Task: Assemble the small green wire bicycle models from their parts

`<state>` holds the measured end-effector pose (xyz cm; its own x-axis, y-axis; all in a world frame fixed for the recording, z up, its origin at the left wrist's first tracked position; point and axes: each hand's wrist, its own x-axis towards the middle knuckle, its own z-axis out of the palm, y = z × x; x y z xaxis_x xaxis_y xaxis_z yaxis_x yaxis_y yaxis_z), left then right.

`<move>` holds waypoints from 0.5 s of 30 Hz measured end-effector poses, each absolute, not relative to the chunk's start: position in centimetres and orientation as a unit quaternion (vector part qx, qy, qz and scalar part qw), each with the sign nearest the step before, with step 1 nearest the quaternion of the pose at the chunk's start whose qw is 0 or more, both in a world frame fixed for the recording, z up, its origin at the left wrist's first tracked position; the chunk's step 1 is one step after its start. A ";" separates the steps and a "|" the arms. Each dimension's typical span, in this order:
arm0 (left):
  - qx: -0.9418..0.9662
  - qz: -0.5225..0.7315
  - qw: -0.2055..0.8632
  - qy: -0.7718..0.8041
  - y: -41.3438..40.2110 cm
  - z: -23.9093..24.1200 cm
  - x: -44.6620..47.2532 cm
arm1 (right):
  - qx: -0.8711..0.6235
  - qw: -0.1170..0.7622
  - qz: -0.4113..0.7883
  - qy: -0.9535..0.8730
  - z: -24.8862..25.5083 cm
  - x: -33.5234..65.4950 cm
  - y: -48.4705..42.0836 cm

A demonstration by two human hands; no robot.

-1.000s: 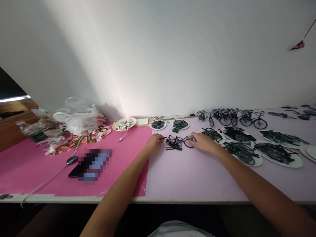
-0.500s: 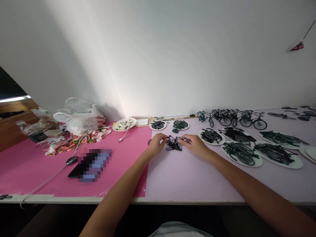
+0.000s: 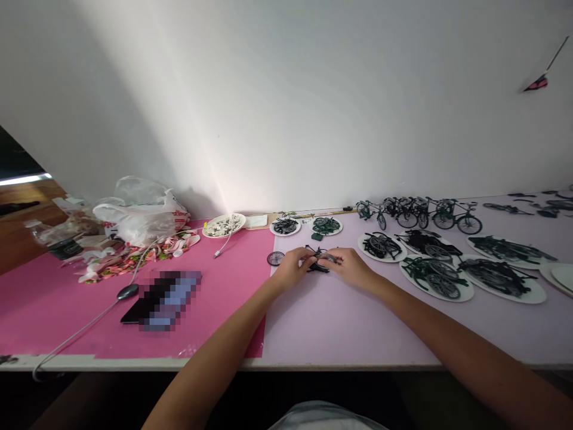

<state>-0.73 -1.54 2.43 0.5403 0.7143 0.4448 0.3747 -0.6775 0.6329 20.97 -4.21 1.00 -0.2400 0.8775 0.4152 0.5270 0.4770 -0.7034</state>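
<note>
My left hand (image 3: 292,269) is closed, its thumb and fingertips pinching a small black toy bicycle part whose outline they mostly hide. Almost touching it, my right hand (image 3: 351,267) pinches a grey toy bicycle wheel (image 3: 329,257) against that part. Beneath and between the fingers, black toy bicycle parts (image 3: 319,268) lie on the pale table covering. A loose spoked wheel (image 3: 275,258) rests just left of my left hand, on the pink covering.
Plates of black parts (image 3: 286,233) and green parts (image 3: 326,233) stand behind my hands. Several larger plates (image 3: 465,295) with bicycle parts are at right, below assembled toy bicycles (image 3: 456,216). A phone (image 3: 134,310), a cable, a plastic bag (image 3: 138,218) and a white-piece plate (image 3: 206,231) are left.
My left hand has moved right and now meets my right hand over the black parts. The loose wheel at left has come into fuller view.
</note>
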 end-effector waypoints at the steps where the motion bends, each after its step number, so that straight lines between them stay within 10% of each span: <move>1: 0.843 0.353 0.246 0.323 -1.6 2.5 -0.7 | -0.463 0.406 0.220 -0.757 1.0 20.9 -4.2; 15: 0.817 0.343 0.354 0.300 -1.3 1.9 -0.7 | -0.473 0.381 0.246 -0.755 1.4 20.7 -4.7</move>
<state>-0.65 -1.28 1.92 0.5849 0.7326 0.3482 0.2468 -0.5696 0.7840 20.70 -4.66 1.41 -0.2625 0.9023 0.3419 0.5270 0.4309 -0.7326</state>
